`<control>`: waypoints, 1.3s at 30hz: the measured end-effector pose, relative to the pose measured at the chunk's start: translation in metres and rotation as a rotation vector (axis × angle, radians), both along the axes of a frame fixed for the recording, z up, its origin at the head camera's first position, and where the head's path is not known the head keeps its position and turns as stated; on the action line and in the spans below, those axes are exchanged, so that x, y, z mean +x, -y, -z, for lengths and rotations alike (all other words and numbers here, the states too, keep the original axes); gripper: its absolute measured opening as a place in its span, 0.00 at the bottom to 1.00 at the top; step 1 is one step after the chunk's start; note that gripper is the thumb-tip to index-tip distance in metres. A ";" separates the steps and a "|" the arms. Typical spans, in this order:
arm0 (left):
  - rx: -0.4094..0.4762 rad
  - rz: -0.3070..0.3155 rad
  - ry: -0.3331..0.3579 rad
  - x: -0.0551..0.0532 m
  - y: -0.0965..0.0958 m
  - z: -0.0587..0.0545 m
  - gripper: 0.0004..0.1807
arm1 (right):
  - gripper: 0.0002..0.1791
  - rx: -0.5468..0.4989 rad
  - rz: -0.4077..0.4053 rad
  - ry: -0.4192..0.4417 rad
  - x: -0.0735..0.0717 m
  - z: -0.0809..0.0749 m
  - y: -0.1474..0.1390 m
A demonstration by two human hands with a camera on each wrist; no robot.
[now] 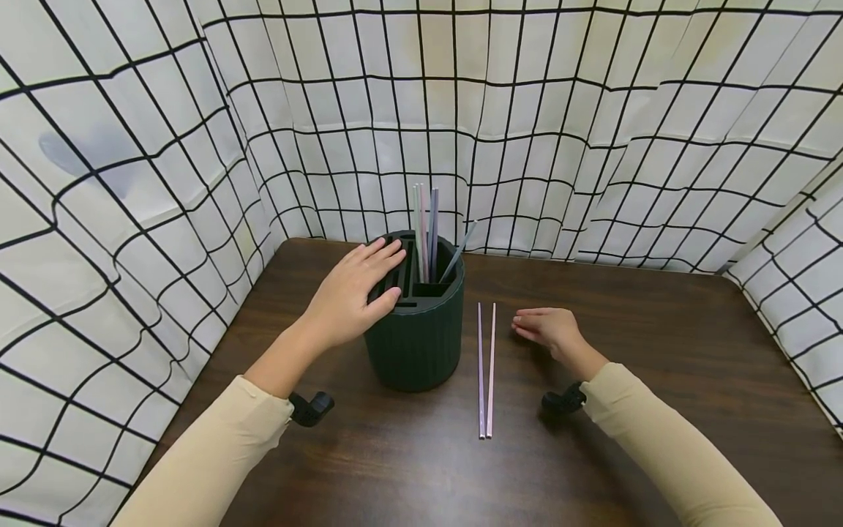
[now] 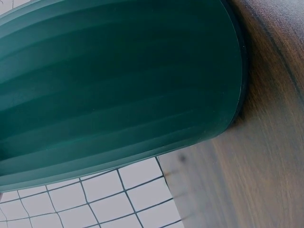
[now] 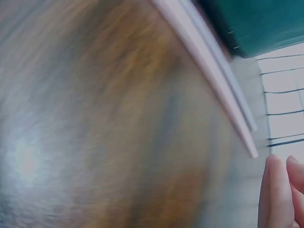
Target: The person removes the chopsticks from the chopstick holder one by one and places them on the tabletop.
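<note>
A dark green ribbed utensil holder [image 1: 415,351] with a black slotted top stands upright on the table; its side fills most of the left wrist view. My left hand [image 1: 358,293] rests on the left part of its top, fingers extended. Several chopsticks [image 1: 423,234] stand in the open compartment, and a bluish one [image 1: 459,251] leans to the right. On the table right of the holder lie a lilac chopstick [image 1: 481,366] and a pink chopstick [image 1: 491,366], near ends almost touching. Just right of them is my right hand [image 1: 552,329], fingers together, holding nothing.
The dark wooden table [image 1: 658,351] reaches to white curtains [image 1: 527,110] with a black grid at the back and sides. A black wrist device [image 1: 312,408] sits at the left cuff, another black device [image 1: 564,400] at the right.
</note>
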State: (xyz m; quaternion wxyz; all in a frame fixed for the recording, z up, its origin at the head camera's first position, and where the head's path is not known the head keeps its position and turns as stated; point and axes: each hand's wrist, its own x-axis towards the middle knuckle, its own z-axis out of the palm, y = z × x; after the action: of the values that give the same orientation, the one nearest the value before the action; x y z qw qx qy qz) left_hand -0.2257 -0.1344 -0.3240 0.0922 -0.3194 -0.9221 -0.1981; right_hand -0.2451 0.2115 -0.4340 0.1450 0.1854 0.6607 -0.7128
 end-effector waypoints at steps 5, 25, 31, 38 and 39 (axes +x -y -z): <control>-0.002 -0.003 0.000 0.000 0.000 0.000 0.33 | 0.29 -0.064 -0.025 -0.066 0.000 -0.016 0.002; 0.001 -0.001 -0.006 0.000 -0.001 -0.001 0.33 | 0.25 -0.099 -0.097 -0.263 -0.004 -0.085 0.036; -0.004 -0.001 -0.003 0.000 -0.001 0.000 0.33 | 0.27 -0.064 -0.125 -0.338 -0.001 -0.102 0.046; 0.003 -0.002 -0.003 -0.001 -0.001 0.001 0.33 | 0.28 -0.027 -0.153 -0.418 0.005 -0.118 0.056; 0.004 -0.001 -0.002 -0.001 -0.001 0.001 0.33 | 0.27 -0.014 -0.161 -0.435 0.005 -0.120 0.057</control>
State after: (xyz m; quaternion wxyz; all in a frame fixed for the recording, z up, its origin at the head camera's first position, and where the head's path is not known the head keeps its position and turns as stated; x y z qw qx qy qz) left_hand -0.2263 -0.1336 -0.3247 0.0938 -0.3188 -0.9218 -0.1994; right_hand -0.2397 0.1544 -0.3144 0.0570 -0.0268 0.6841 -0.7266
